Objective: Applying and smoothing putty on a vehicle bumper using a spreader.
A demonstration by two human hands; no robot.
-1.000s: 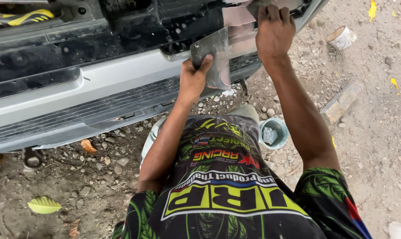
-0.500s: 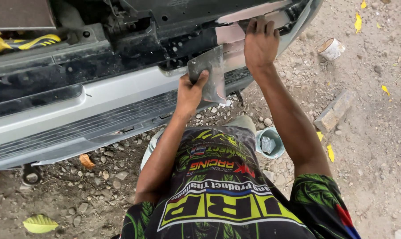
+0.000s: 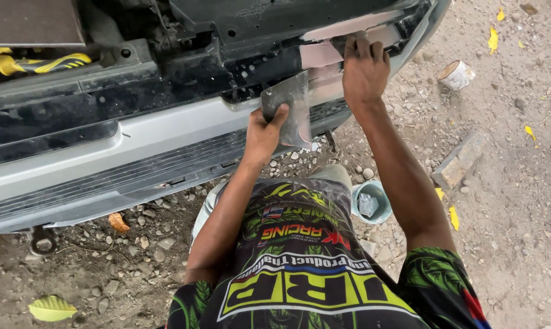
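A silver car bumper (image 3: pixel 135 158) fills the upper left of the view, lying on stony ground (image 3: pixel 519 201) with its dark inner structure turned up. At its right end a patch of pinkish body filler (image 3: pixel 324 55) covers the surface. The person crouches close against it, wearing a black shirt with green and yellow print (image 3: pixel 300 268).

The left hand (image 3: pixel 264 133) is closed around the lower edge of a flat metal mixing plate (image 3: pixel 291 109), thumb across its face, holding it upright just beside the filler patch. The plate looks stiff and thin, light enough for one hand, and its face is smeared, so it is likely slick; its bare lower edge seems the safest place to grip it.

The right hand (image 3: pixel 364 70) presses down on the filler patch with fingers curled. Something small may lie beneath them, but it is hidden, so what the hand holds cannot be told.

Between the person's knees stands a small pale-blue tin (image 3: pixel 371 202) with grey paste inside. A short white tin (image 3: pixel 456 74) lies tipped over well apart on the right, near a grey block (image 3: pixel 461 161). Yellow leaves (image 3: pixel 51 308) are scattered about, and a yellow and black strap (image 3: pixel 41 62) rests at the upper left
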